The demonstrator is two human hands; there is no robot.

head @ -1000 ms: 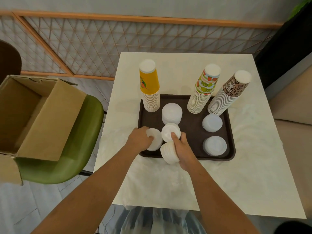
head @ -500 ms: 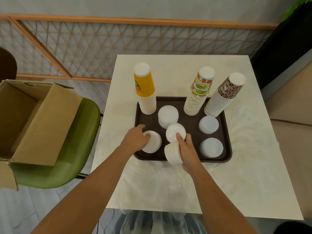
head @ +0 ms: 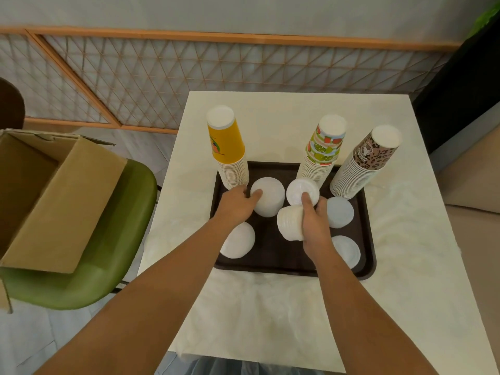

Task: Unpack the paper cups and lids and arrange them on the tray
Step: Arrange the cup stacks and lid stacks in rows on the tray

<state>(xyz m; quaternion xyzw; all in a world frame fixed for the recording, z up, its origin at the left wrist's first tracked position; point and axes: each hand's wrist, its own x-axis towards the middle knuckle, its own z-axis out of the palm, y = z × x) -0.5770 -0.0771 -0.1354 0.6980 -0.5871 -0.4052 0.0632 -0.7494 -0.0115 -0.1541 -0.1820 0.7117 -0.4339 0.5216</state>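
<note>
A dark brown tray [head: 270, 262] lies on the white table. At its back stand three upside-down cup stacks: yellow [head: 228, 150], fruit-patterned [head: 320, 152] and leopard-patterned [head: 362, 163]. My right hand [head: 315, 221] grips a stack of white lids [head: 290, 223] on its side, thumb pressing the end lid [head: 300, 190]. My left hand [head: 236, 204] touches a standing lid pile [head: 269, 197] with thumb and fingers on its left side. More lid piles lie at the tray's front left [head: 239, 243], right middle [head: 339, 212] and front right [head: 347, 250].
An open cardboard box [head: 54, 201] sits on a green chair [head: 108, 253] left of the table. A wire lattice panel [head: 189, 74] runs behind. A beige seat [head: 473, 212] is at the right. Clear plastic wrap [head: 216, 366] hangs below the table's near edge.
My left hand left the front-left lid pile and moved back to the taller pile by the yellow cups. My right hand carried its lid stack toward the back of the tray.
</note>
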